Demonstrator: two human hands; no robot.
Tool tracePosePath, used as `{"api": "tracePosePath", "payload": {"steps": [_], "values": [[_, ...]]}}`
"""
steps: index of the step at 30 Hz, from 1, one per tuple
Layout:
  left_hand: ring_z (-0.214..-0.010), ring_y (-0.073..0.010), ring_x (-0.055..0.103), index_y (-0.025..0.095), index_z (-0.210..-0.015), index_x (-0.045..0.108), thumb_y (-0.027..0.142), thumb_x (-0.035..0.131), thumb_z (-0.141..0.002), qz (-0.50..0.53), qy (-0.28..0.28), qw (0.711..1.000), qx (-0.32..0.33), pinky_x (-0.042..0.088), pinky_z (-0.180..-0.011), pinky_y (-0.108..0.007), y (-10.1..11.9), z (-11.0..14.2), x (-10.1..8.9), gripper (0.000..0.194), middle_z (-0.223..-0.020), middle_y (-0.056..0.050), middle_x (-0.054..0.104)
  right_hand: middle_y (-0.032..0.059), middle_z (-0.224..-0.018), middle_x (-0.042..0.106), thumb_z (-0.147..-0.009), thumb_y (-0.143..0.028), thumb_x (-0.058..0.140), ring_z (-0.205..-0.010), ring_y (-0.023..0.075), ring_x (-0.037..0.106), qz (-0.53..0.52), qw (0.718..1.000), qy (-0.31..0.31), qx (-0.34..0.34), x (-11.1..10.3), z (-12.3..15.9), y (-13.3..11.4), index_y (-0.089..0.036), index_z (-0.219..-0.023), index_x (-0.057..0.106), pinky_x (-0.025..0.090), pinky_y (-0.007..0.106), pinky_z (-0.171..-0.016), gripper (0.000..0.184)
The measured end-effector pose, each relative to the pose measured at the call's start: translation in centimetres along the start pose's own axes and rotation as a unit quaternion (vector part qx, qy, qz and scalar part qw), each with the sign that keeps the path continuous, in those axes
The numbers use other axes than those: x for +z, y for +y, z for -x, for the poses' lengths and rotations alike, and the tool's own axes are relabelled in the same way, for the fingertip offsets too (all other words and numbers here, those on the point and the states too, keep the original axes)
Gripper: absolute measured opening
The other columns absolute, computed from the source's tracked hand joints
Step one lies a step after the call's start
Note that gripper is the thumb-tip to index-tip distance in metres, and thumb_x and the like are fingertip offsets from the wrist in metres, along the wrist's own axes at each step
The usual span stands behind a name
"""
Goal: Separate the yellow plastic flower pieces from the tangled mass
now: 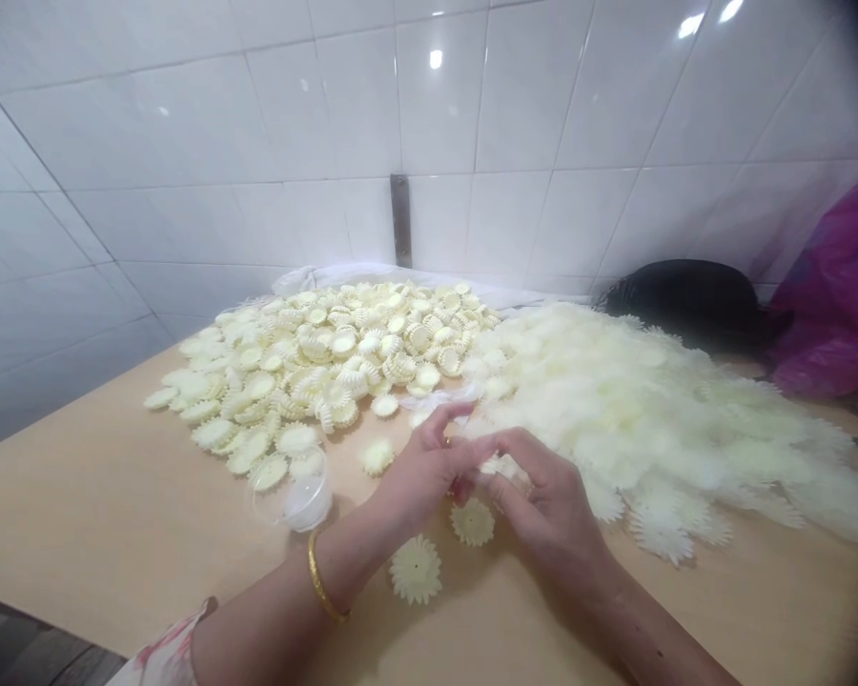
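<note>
Left hand (425, 462) and right hand (554, 491) meet at fingertips, can't tell what's pinched; left forearm (264, 610) drift could tip clear cup (307, 503) or drag toothed disc (416, 570).

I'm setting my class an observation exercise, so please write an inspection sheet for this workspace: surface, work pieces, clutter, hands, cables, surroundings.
Surface: light wood-coloured table.
Work pieces: heap of small cupped pieces at left; heap of flatter, jagged-edged pieces at right; two loose discs near the hands.
Clutter: clear container beside the left heap; black object and magenta plastic at far right.
Hands: left hand and right hand meet at the fingertips; a pale piece shows at the right fingers, grip unclear.
Cables: nothing seen for certain.
Surroundings: white tiled wall with a dark upright strip.
</note>
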State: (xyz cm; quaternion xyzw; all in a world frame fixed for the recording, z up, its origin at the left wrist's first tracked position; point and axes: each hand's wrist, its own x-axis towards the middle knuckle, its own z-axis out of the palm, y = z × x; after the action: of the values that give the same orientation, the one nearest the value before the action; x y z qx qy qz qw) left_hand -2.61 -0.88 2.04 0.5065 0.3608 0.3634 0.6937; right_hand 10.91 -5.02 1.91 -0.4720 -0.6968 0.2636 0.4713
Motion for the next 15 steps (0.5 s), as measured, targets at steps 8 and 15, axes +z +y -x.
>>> {"api": "tracePosePath", "payload": {"steps": [8, 15], "values": [[-0.060, -0.0140, 0.052, 0.022, -0.116, 0.049, 0.052, 0.046, -0.076, -0.292, 0.127, 0.944, 0.080, 0.041, -0.053, -0.028, 2.3, 2.4, 0.6, 0.050, -0.071, -0.003, 0.058, 0.0042, -0.086, 0.060, -0.080, -0.033, 0.051, -0.079, 0.0182, 0.055, -0.131, 0.986, 0.024, 0.100, -0.1, -0.6, 0.8, -0.020, -0.095, 0.055, 0.045, 0.027, -0.064, 0.021], [-0.080, -0.0232, 0.050, 0.021, -0.080, 0.062, 0.041, 0.061, -0.069, -0.691, 0.289, 0.587, 0.306, 0.038, -0.072, -0.035, 4.4, 9.9, -6.2, 0.023, -0.077, -0.005, 0.065, 0.0041, -0.090, 0.061, -0.074, -0.044, 0.058, -0.085, 0.0182, 0.055, -0.268, 0.952, 0.007, 0.146, -0.6, -0.8, 1.3, -0.020, -0.103, 0.058, 0.046, 0.031, -0.078, 0.037]]}}
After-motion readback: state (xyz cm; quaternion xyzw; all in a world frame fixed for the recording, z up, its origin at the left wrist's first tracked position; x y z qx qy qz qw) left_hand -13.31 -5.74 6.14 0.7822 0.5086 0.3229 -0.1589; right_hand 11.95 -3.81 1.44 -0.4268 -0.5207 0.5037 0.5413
